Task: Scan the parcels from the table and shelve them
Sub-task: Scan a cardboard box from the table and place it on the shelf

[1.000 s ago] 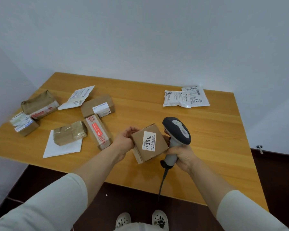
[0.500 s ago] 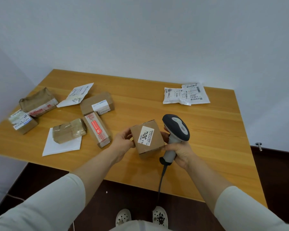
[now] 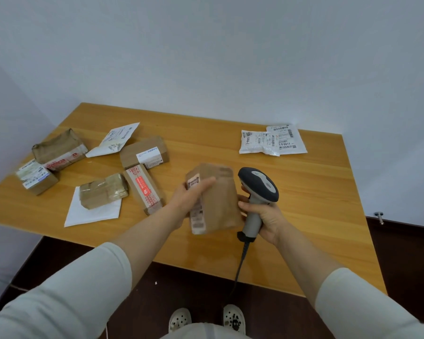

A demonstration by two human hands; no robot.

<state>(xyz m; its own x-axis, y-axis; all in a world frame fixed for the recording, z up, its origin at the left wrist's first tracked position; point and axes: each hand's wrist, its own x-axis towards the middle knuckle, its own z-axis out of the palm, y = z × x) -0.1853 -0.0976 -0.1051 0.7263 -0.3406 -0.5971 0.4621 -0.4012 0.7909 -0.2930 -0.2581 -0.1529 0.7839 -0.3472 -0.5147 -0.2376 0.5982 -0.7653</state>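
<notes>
From the head: grips a cardboard box (image 3: 218, 206) with the left hand (image 3: 189, 199), fingers across its top, above the table (image 3: 316, 204). Clasps a barcode scanner (image 3: 260, 184) by its handle in the right hand (image 3: 267, 216), fingertips touching the box. Left of the hands, brown parcels (image 3: 142, 152); beyond the right hand, white mailers (image 3: 272, 141).

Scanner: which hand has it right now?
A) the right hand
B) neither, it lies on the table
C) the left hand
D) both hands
A: the right hand grips the scanner by its handle above the table, while the left hand holds the brown box beside it.
</notes>
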